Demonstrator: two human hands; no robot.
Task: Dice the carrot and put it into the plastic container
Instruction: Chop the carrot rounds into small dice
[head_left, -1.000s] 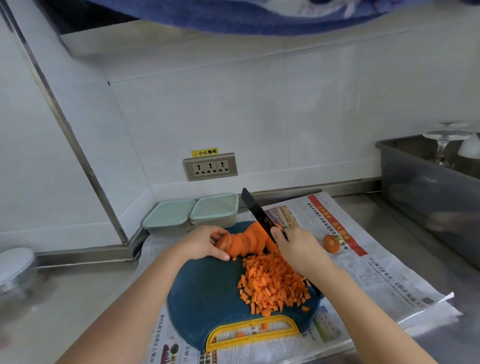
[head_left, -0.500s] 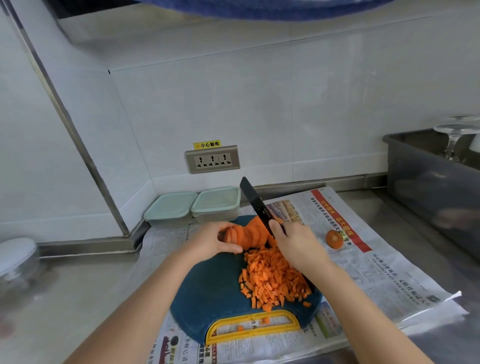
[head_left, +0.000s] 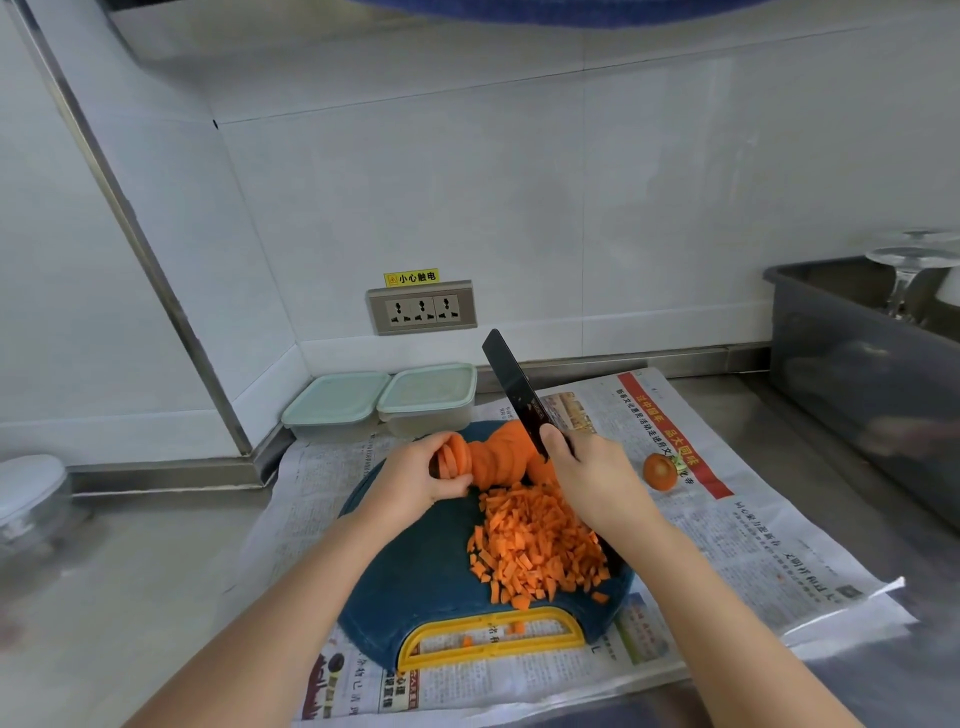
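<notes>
- Blue board (head_left: 415, 587) on newspaper (head_left: 727, 519), yellow handle nearest me.
- Diced carrot (head_left: 535, 545) heaped on board's right half.
- L hand (head_left: 415, 475) curled round carrot slices (head_left: 493, 457) at board's far part.
- R hand (head_left: 592, 478) grips knife (head_left: 511, 384), tip raised far-left, blade against the slices.
- Carrot end (head_left: 660, 472) on paper, right of R hand.
- 2 plastic containers (head_left: 428, 395), lids on, by far wall.

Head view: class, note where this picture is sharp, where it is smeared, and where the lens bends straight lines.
Head view, centre: diced carrot and knife are sharp. Head view, right edge: the grey tub has a smeared wall. Head view, left: the metal wall strip slants, a wide-angle effect. Head view overall: soft, even light, no hard shadows on the cutting board.
</notes>
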